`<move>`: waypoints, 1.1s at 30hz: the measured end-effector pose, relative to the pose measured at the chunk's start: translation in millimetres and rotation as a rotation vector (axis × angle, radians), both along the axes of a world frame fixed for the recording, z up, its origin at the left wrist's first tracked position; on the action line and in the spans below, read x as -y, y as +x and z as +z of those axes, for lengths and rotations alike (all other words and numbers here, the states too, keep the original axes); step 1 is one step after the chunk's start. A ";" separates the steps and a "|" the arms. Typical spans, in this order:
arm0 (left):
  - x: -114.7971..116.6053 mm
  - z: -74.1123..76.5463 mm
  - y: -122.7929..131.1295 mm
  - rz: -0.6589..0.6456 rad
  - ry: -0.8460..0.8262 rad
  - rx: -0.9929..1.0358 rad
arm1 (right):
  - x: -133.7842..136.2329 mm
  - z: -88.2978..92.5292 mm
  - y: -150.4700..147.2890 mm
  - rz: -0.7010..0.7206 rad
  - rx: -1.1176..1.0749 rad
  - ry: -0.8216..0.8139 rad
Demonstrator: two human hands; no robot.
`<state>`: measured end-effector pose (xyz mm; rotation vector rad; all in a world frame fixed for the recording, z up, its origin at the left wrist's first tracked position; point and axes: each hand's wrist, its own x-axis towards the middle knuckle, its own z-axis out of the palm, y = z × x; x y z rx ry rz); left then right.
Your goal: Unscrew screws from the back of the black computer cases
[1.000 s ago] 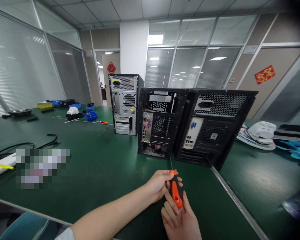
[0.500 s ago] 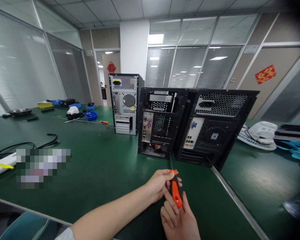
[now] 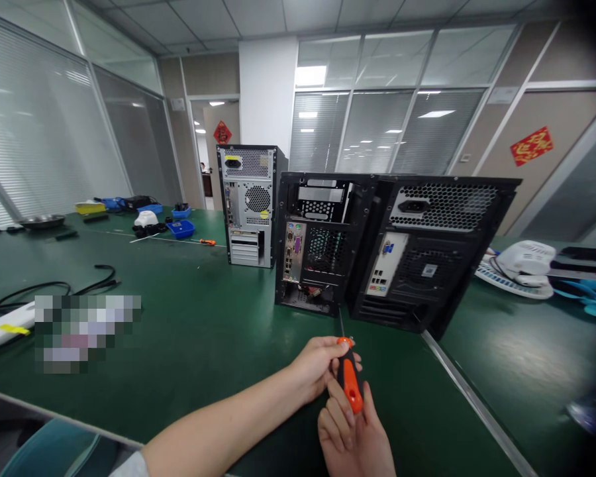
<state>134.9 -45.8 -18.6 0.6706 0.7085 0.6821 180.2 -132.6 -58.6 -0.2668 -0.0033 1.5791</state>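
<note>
L hand (image 3: 318, 368) grips the top of the orange/blk screwdriver (image 3: 350, 385); R hand (image 3: 355, 440) closes on the handle's lower end. The tool is low centre over the green table (image 3: 203, 344), thin shaft aimed at the bottom rear of the open blk PC case (image 3: 320, 245). 2nd blk case (image 3: 427, 252) stands just beside it, and a silver tower (image 3: 248, 205) is behind.

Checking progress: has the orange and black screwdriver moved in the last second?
No. The orange and black screwdriver stays put in the left hand and right hand, tip by the open black computer case.
</note>
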 end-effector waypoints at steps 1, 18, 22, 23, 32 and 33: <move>-0.1 0.0 0.0 0.000 0.001 -0.004 | -0.2 -0.2 -0.4 -0.003 -0.006 0.001; -2.9 -5.8 0.8 -0.001 0.031 -0.031 | -2.4 -2.3 -4.8 -0.056 0.052 0.093; -3.8 -6.6 0.0 0.005 0.032 -0.037 | -2.8 -1.4 -4.8 -0.060 0.068 0.106; -3.9 -6.7 -0.3 0.005 0.034 -0.037 | -3.0 -1.2 -5.0 -0.062 0.067 0.103; -2.8 -3.3 -1.2 0.006 0.029 -0.056 | -2.9 0.3 -8.8 -0.074 0.037 0.096; -2.8 -3.0 -1.2 0.007 0.027 -0.056 | -2.9 0.0 -8.8 -0.075 0.043 0.100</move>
